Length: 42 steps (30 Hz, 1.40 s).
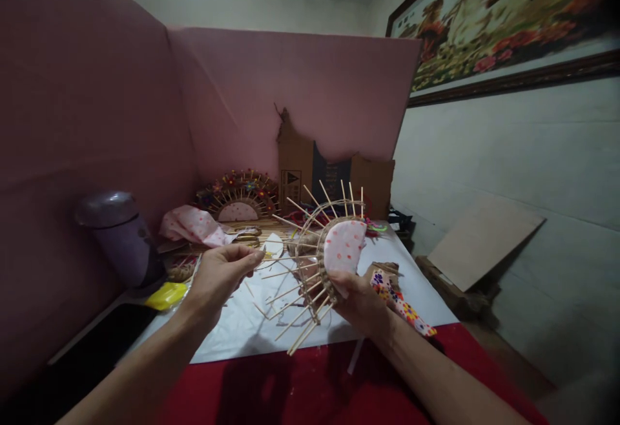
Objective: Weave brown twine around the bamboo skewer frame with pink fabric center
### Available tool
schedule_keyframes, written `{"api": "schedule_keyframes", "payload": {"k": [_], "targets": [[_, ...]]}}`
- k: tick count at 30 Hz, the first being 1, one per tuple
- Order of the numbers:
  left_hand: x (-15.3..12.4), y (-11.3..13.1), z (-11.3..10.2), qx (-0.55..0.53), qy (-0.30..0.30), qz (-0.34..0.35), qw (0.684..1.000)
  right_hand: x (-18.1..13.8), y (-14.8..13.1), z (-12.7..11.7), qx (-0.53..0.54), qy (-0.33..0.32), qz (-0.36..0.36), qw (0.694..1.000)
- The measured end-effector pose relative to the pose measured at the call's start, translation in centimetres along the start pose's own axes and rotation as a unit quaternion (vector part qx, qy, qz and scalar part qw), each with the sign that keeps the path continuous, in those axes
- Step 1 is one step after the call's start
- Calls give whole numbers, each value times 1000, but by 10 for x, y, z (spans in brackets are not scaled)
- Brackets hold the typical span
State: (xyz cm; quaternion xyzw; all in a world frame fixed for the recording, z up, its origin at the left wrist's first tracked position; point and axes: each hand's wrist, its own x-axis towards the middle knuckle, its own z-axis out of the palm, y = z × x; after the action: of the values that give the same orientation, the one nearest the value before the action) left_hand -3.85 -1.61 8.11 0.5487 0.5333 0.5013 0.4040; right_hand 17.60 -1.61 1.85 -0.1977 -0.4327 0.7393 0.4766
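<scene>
My right hand (356, 299) grips a half-round craft piece (345, 247) by its lower edge, the thumb on its front. Its centre is pale pink cloth with red dots, bordered by braided brown cord. Thin wooden sticks (290, 301) fan out from that border, and loops of twine (301, 244) run across them. To the left, my left hand (220, 276) is closed in a pinch, its fingertips by the end of one stick. Whether they hold that stick or a strand of twine is too small to tell.
A finished-looking fan piece with coloured flowers (249, 186) leans at the back, near torn cardboard (295, 166). Dotted cloth (198, 226), a purple bottle (121, 238) and a yellow packet (167, 296) lie left. Flowered ribbon (407, 309) lies right on the white sheet (208, 344).
</scene>
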Motion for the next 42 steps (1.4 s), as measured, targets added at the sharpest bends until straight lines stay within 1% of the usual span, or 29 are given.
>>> {"api": "schedule_keyframes", "payload": {"k": [2,4,6,8,10,12,14,15,17,18,20,22,24,27,29,31,34,36,38,42], "targets": [[1,0,1,13,19,20,1000,1,0,1,-24,10,-5,1000],[2,0,2,42,33,56,997,1,1,1,-41,17,-2,999],[2,-1,4,90,37,109,989,1,1,1,-57,13,10,998],[3,-1,5,159,32,175,971,1,1,0,-71,10,24,997],[4,-1,6,248,28,257,934,1,1,-1,-83,13,39,996],[6,1,7,337,24,334,880,2,1,-1,-86,15,54,995],[9,3,9,405,13,381,831,3,2,-1,-81,13,70,994],[10,3,10,428,4,394,813,3,3,-1,-75,13,77,994],[14,5,11,460,-16,407,789,3,4,0,-61,17,87,994],[16,5,11,470,-22,410,781,3,5,0,-55,20,90,994],[20,5,10,476,-29,412,777,3,5,-1,-45,17,104,993],[24,5,6,465,-30,406,786,4,5,-4,-36,4,122,992],[30,4,1,441,-34,392,807,4,5,-9,-31,-14,134,990],[39,2,-7,376,-59,358,852,5,7,-15,-10,-26,131,991],[45,-1,-11,314,-75,330,887,5,7,-18,32,-23,124,992],[47,-5,-11,238,-79,291,923,5,6,-18,71,-25,118,990],[47,-11,-6,87,-81,188,975,4,4,-16,86,-34,110,990],[45,-14,1,5,-89,116,989,2,4,-16,82,-40,108,990],[44,-17,8,-33,-104,71,992,2,4,-16,74,-50,103,991],[44,-23,22,-51,-144,57,987,1,7,-18,55,-56,94,992]]}}
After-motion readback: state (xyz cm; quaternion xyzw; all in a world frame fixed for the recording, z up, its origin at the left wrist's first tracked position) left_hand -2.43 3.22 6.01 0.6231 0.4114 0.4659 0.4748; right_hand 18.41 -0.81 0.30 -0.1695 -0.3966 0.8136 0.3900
